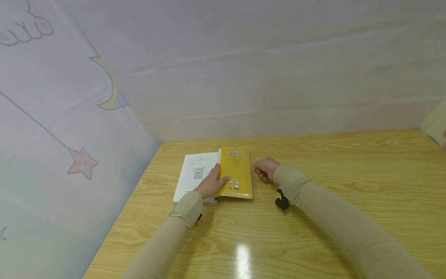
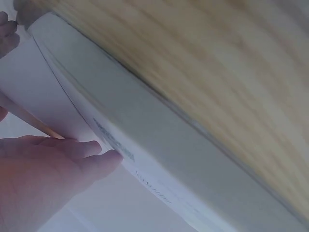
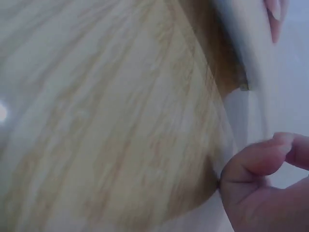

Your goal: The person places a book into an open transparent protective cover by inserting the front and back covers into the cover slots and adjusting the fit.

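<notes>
An open book lies on the wooden table, with a white printed page (image 1: 189, 174) on the left and a yellow cover (image 1: 240, 168) on the right. My left hand (image 1: 210, 183) rests across the fold, its fingers extended and its thumb over the yellow part. In the left wrist view, the left fingers (image 2: 104, 157) touch the printed page beside the thick page block (image 2: 159, 125). At the cover's right edge, my right hand (image 1: 266, 169) pinches the edge of what looks like a clear plastic book cover (image 3: 229, 121) between thumb and forefinger.
The wooden table (image 1: 348, 170) extends to the right and front of the book. A pale wall sheet (image 1: 209, 104) stands behind, and a sheet with a star and moon (image 1: 83, 162) hangs at left. A black wrist device (image 1: 281, 200) sits under the right sleeve.
</notes>
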The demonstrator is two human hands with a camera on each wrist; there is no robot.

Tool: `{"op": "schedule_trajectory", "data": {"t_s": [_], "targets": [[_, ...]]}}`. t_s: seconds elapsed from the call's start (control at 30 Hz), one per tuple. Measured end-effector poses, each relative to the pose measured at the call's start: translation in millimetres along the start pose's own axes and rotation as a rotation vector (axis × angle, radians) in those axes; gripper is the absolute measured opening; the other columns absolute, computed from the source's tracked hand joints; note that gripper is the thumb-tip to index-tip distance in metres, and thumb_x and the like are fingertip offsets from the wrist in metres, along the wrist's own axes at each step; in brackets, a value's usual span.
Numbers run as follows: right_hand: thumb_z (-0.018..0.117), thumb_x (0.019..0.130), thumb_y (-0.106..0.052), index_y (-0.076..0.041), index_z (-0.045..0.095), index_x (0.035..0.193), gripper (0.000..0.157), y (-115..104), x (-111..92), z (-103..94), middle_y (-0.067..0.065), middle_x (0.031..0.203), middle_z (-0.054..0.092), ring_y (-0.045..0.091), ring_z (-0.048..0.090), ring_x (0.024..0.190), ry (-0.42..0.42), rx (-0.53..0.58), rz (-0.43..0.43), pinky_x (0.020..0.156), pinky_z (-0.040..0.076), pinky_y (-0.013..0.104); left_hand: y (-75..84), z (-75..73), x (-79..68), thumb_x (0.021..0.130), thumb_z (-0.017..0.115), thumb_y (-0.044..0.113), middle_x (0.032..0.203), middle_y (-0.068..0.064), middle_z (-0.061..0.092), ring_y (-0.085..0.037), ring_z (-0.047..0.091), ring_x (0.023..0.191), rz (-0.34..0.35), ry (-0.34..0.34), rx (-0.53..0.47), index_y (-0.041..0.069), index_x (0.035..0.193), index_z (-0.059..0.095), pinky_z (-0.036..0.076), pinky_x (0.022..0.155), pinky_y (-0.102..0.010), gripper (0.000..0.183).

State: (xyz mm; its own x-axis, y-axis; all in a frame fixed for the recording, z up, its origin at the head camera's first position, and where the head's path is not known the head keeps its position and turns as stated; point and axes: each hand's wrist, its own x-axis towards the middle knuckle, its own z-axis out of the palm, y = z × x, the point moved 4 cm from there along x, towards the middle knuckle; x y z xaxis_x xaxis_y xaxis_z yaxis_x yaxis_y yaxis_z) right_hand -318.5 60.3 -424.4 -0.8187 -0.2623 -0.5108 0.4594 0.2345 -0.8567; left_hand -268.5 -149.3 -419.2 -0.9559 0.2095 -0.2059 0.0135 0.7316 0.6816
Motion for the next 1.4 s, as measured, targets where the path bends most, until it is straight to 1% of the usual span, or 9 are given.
{"op": "schedule_trajectory", "data": {"t_s": [0.1, 0.2, 0.27, 0.33, 0.43, 0.67, 0.93, 1.13, 1.4], "targets": [[0.048, 0.093, -0.002, -0.003, 0.052, 0.077, 0.016, -2.2, -0.5, 2.8, 0.000, 0.057, 0.050, 0.009, 0.045, 0.047, 0.032, 0.029, -0.066, 0.045, 0.043, 0.022, 1.7, -1.8, -0.8, 0.104, 0.046, 0.031, 0.153, -0.021, 0.027, -0.029, 0.047, 0.121, 0.014, 0.007, -0.030, 0.004, 0.154, 0.016, 0.029, 0.111, -0.046, 0.065], [0.047, 0.094, -0.001, 0.004, 0.055, 0.099, 0.010, -5.3, -2.0, 6.4, 0.005, 0.068, 0.059, 0.012, 0.056, 0.055, 0.041, 0.120, -0.092, 0.052, 0.052, 0.026, 4.0, -3.9, -3.1, 0.104, 0.046, 0.030, 0.148, -0.021, 0.033, -0.029, 0.051, 0.110, 0.018, 0.014, -0.046, 0.003, 0.153, 0.018, 0.034, 0.107, -0.047, 0.063], [0.047, 0.096, -0.003, 0.006, 0.051, 0.109, 0.016, -7.8, -3.6, 8.9, 0.007, 0.076, 0.062, 0.013, 0.059, 0.058, 0.031, 0.169, -0.097, 0.055, 0.054, 0.026, 3.7, -4.8, -4.1, 0.104, 0.045, 0.031, 0.154, -0.021, 0.027, -0.032, 0.044, 0.127, 0.006, 0.012, -0.051, 0.001, 0.154, 0.014, 0.028, 0.111, -0.047, 0.066], [0.046, 0.099, -0.005, 0.008, 0.052, 0.113, 0.020, -11.4, -6.6, 10.7, 0.008, 0.077, 0.062, 0.011, 0.057, 0.058, 0.028, 0.183, -0.119, 0.054, 0.052, 0.024, 3.0, -5.2, -5.0, 0.104, 0.044, 0.032, 0.159, -0.020, 0.015, -0.033, 0.025, 0.142, -0.008, 0.011, -0.055, 0.001, 0.155, 0.009, 0.018, 0.116, -0.047, 0.069], [0.045, 0.101, -0.007, 0.008, 0.053, 0.112, 0.020, -18.5, -10.3, 13.9, 0.006, 0.077, 0.062, 0.008, 0.055, 0.056, 0.019, 0.181, -0.173, 0.051, 0.049, 0.021, 1.2, -5.7, -5.2, 0.105, 0.042, 0.034, 0.161, -0.016, 0.010, -0.030, 0.012, 0.146, -0.034, 0.001, -0.077, 0.002, 0.155, 0.005, 0.012, 0.117, -0.045, 0.070], [0.045, 0.103, -0.012, 0.008, 0.050, 0.114, 0.024, -34.6, -17.1, 22.8, 0.007, 0.081, 0.059, 0.010, 0.059, 0.057, -0.024, 0.190, -0.242, 0.057, 0.055, 0.026, -0.5, -10.5, -8.3, 0.106, 0.039, 0.037, 0.154, -0.019, 0.027, -0.034, 0.032, 0.137, -0.054, -0.009, -0.153, 0.007, 0.156, 0.009, 0.021, 0.114, -0.052, 0.066], [0.047, 0.104, -0.026, 0.006, 0.047, 0.134, 0.044, -47.2, -19.1, 40.3, 0.018, 0.114, 0.059, 0.014, 0.066, 0.071, -0.057, 0.210, -0.325, 0.068, 0.058, 0.032, 2.3, -27.4, -22.1, 0.105, 0.032, 0.046, 0.161, -0.019, 0.003, -0.037, 0.001, 0.147, -0.038, -0.006, -0.097, 0.001, 0.155, 0.005, 0.008, 0.115, -0.056, 0.072], [0.039, 0.106, -0.029, 0.005, 0.045, 0.137, 0.047, -48.2, -20.0, 55.9, 0.025, 0.128, 0.055, 0.020, 0.069, 0.083, -0.139, 0.171, -0.428, 0.075, 0.057, 0.038, 4.7, -42.1, -27.0, 0.105, 0.028, 0.047, 0.160, -0.019, 0.007, -0.037, 0.004, 0.147, -0.025, 0.030, -0.082, 0.002, 0.155, 0.009, 0.009, 0.115, -0.055, 0.070], [0.044, 0.105, -0.030, 0.001, 0.045, 0.141, 0.048, -45.7, -25.3, 73.2, 0.023, 0.134, 0.052, 0.031, 0.065, 0.101, -0.186, 0.081, -0.494, 0.078, 0.056, 0.038, 11.5, -58.7, -31.1, 0.102, 0.026, 0.058, 0.161, -0.015, 0.007, -0.031, 0.003, 0.147, -0.029, 0.068, -0.100, 0.008, 0.157, 0.011, 0.010, 0.115, -0.055, 0.076]]}}
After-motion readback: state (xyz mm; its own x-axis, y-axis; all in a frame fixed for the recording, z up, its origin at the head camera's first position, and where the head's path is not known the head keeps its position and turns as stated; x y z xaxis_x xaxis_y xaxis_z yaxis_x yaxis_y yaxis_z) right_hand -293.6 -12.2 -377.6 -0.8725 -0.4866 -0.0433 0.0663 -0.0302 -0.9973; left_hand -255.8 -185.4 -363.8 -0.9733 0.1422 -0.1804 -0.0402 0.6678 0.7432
